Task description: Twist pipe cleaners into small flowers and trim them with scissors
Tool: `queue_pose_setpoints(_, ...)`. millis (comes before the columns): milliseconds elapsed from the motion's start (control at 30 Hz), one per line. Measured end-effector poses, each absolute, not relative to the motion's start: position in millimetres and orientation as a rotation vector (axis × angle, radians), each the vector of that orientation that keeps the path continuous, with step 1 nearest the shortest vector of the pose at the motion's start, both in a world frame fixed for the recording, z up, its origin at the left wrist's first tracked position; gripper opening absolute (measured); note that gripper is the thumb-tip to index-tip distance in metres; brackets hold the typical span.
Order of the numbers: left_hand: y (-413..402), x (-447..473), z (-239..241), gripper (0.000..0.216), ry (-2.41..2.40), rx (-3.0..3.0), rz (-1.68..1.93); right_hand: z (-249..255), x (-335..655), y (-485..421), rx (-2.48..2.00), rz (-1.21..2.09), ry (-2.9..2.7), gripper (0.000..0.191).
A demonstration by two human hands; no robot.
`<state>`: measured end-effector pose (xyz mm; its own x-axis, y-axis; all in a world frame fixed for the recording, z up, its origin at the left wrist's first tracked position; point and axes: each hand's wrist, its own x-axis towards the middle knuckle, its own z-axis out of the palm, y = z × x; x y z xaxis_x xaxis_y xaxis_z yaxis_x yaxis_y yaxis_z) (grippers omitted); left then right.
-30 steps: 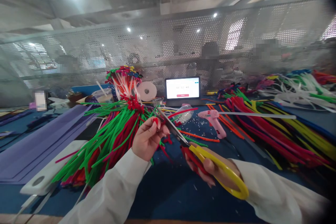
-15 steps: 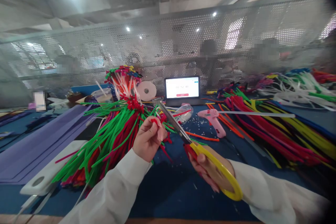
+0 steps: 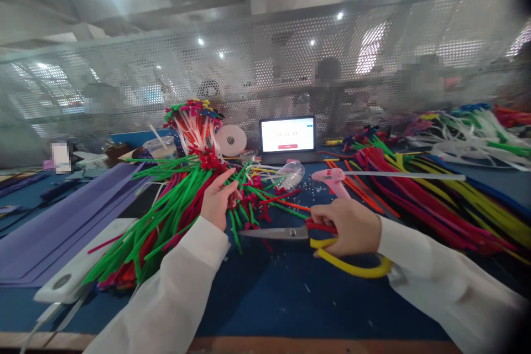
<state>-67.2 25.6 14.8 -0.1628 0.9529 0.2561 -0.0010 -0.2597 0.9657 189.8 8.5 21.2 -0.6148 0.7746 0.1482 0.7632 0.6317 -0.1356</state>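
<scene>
My right hand [image 3: 347, 227] grips yellow-and-red handled scissors [image 3: 298, 234], lying low over the blue table [image 3: 265, 298] with blades closed and pointing left. My left hand [image 3: 218, 198] reaches into a heap of green and red pipe cleaners [image 3: 174, 210], its forefinger stretched out and the other fingers pinching small red pieces at the heap's right edge. Both arms wear white sleeves.
A pink glue gun [image 3: 334, 181] lies behind my right hand. A tablet [image 3: 287, 135], a tape roll [image 3: 232, 140] and a bundle of finished flowers [image 3: 194, 121] stand at the back. More pipe cleaners [image 3: 418, 199] spread on the right, purple sheets [image 3: 62, 221] on the left. People sit behind a perforated screen.
The scissors came down from a raised, tilted position to lie flat near the table. My left hand moved away from the blades into the pile of pipe cleaners.
</scene>
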Motion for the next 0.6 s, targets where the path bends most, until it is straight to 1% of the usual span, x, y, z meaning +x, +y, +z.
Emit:
queue_pose_setpoints(67, 25, -63, 14, 0.029, 1.239, 1.671, 1.482, 16, 189, 10, -1.343, 0.041, -2.719, 0.034)
queue_pose_setpoints(133, 24, -55, 12, 0.018, 1.270, 2.165, 1.357, 11, 184, 10, -1.426, 0.022, -2.731, 0.033)
queue_pose_setpoints(200, 24, -44, 7, 0.016, 1.283, 2.601, 1.136, 8, 180, 9, -1.476, 0.013, -2.748, 0.034)
queue_pose_setpoints(267, 26, -36, 0, 0.017, 1.331, 2.874, 0.868, 8, 176, 8, -1.480, -0.002, -2.784, 0.034)
queue_pose_setpoints(333, 28, -31, -6, 0.017, 1.360, 3.005, 0.661, 9, 174, 7, -1.452, -0.047, -2.827, 0.034)
queue_pose_setpoints(400, 30, -30, -10, 0.017, 1.360, 3.042, 0.583, 11, 173, 6, -1.406, -0.128, -2.872, 0.035)
queue_pose_setpoints(533, 30, -36, -8, 0.022, 1.323, 3.047, 0.656, 14, 174, 5, -1.285, -0.258, -2.937, 0.037)
queue_pose_setpoints(600, 28, -39, -6, 0.024, 1.263, 3.042, 0.749, 14, 176, 5, -1.252, -0.249, -2.904, 0.032)
